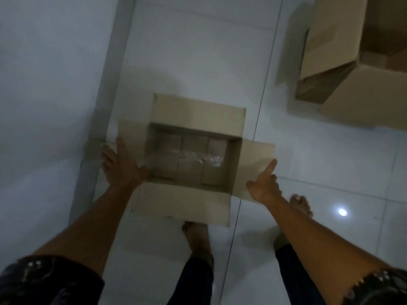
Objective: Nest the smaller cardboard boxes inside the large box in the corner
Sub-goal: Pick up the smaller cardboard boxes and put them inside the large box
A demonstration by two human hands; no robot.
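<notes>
The left hand lies flat and spread against the left side flap of a small open brown cardboard box, fingers extended and pointing away from the person, thumb reaching toward the box's near-left inner corner; its grip is unclenched, pressing on the cardboard rather than wrapped around it. The right hand meets the right side flap from its near edge, index finger stretched out along the flap and the other fingers curled beneath; whether those fingers actually pinch the flap cannot be told.

The small box has all four flaps folded outward, and its inside shows a bottom seam of cardboard panels crossed by a strip of shiny clear tape. Whether it rests on the floor or is held just above it cannot be told. It sits over a glossy white tiled floor, just right of a grey strip running along the floor's left edge beside a pale wall.

Two bare feet show below the box, the left foot touching the frame of the near flap's edge in view, the right foot just beside the right forearm. Dark trouser legs and dark patterned sleeves fill the bottom of the view.

The large open brown cardboard box stands at the far right corner of the floor, well apart from the small box, with its flaps raised and its inside in shadow.
</notes>
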